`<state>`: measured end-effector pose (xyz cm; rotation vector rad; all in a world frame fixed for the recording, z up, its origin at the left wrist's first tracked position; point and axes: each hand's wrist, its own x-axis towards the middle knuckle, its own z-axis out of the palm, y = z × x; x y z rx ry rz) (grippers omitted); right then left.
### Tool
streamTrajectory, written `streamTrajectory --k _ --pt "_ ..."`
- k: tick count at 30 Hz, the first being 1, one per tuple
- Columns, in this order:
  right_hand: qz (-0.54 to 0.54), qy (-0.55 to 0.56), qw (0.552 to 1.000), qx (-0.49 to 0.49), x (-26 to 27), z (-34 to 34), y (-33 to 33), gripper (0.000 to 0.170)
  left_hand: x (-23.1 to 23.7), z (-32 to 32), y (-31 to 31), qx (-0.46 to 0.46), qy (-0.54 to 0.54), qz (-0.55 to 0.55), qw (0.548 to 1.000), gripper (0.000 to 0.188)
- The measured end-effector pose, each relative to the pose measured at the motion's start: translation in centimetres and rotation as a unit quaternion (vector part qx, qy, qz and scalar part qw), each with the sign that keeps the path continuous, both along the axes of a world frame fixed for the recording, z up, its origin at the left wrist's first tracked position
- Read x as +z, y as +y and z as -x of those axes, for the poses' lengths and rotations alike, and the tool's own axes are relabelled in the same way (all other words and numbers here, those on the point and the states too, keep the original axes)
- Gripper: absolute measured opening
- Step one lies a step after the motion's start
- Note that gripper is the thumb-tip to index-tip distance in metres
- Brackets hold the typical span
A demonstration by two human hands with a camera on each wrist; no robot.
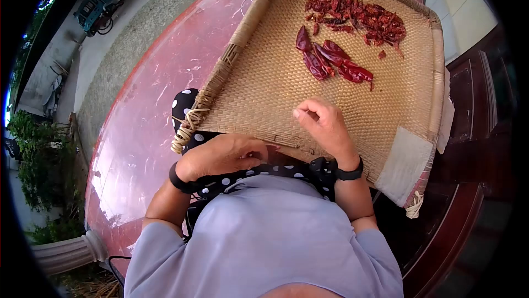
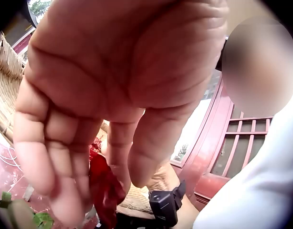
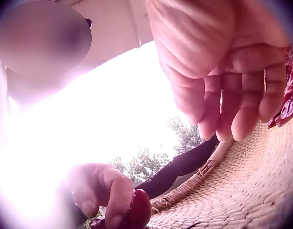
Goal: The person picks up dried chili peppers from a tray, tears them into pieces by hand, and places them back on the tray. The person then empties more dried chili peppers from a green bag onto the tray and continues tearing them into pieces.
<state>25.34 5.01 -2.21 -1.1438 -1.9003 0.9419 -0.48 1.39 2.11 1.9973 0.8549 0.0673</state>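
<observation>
My left hand (image 1: 226,152) is at the near edge of a woven tray (image 1: 248,99), pinching a dark red dried chili (image 2: 103,186) among its fingers. In the right wrist view the rounded end of that chili (image 3: 141,210) sticks out past the left fingers. Over the near part of the tray, my right hand (image 1: 328,127) is raised with relaxed, slightly bent fingers and nothing in them. Several whole dried chilies (image 1: 352,71) lie farther up the tray. Beyond these spreads a heap of torn, crumpled chili pieces (image 1: 380,22).
The tray has a raised, bound rim (image 1: 242,39) and a cloth patch (image 1: 405,160) at its near right corner. A pinkish-red round table (image 1: 149,99) extends on the left. Dark wooden doors (image 1: 463,99) stand on the right. Polka-dot fabric (image 1: 184,105) covers the lap.
</observation>
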Motion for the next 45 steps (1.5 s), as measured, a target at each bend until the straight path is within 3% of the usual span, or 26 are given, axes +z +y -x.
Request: streamTrajectory --k 2,5,8,10,13,19,21,25,31,32,35,39,42,44,45 --pt "0.006 0.101 0.991 -0.091 -1.0 0.0 0.7 0.011 -0.1 -0.2 -0.4 -0.027 0.028 -0.010 0.999 0.024" --pt "-0.045 0.149 0.966 -0.207 -1.6 0.5 1.3 0.020 -0.8 -0.2 -0.2 -0.085 0.032 -0.028 0.996 0.031" --pt "0.032 0.263 0.941 -0.212 -1.6 -0.3 1.6 0.029 0.0 -1.2 0.5 -0.088 -0.009 -0.010 0.996 0.035" --pt "0.041 0.301 0.927 -0.220 -1.1 -0.7 1.6 0.032 0.1 -1.5 1.2 -0.093 0.023 -0.044 0.994 0.035" --pt "0.006 0.292 0.931 -0.218 0.4 -1.5 1.4 0.031 0.6 -2.2 2.9 -0.082 0.054 -0.098 0.990 0.036" --pt "-0.086 0.103 0.945 -0.299 0.1 -2.3 2.8 0.031 -1.4 -6.9 9.9 -0.035 0.051 -0.226 0.972 0.043" --pt "-0.048 0.131 0.947 -0.290 -1.6 -2.7 3.5 0.033 -6.3 -9.4 12.7 0.000 0.060 -0.391 0.918 0.055" --pt "-0.026 0.134 0.943 -0.304 -3.1 -2.2 3.8 0.035 -8.1 -12.4 16.7 0.006 0.121 -0.462 0.879 0.054" --pt "-0.022 0.174 0.940 -0.292 -5.6 -3.7 4.5 0.035 -9.3 -12.4 17.0 0.024 0.136 -0.549 0.824 0.036" --pt "-0.012 0.174 0.942 -0.286 -5.9 -3.8 4.6 0.035 -9.6 -12.1 17.1 0.040 0.100 -0.557 0.823 0.023" --pt "0.004 0.186 0.944 -0.272 -5.0 -3.4 4.2 0.035 -9.1 -11.0 16.3 0.029 0.109 -0.527 0.843 0.017" --pt "-0.007 0.155 0.954 -0.256 -4.9 -3.3 4.2 0.034 -9.3 -10.3 14.3 0.098 0.028 -0.418 0.903 0.013" --pt "-0.004 0.163 0.970 -0.178 -3.5 -2.6 3.8 0.030 -5.5 -9.7 10.7 0.103 0.004 -0.302 0.948 0.015" --pt "0.093 0.206 0.966 -0.123 -3.2 -2.8 3.3 0.028 -6.4 -9.0 10.1 0.100 -0.001 -0.219 0.970 0.022" --pt "0.141 0.226 0.959 -0.094 -2.6 -2.6 2.9 0.027 -6.8 -8.6 9.6 0.113 -0.053 -0.211 0.969 0.025"
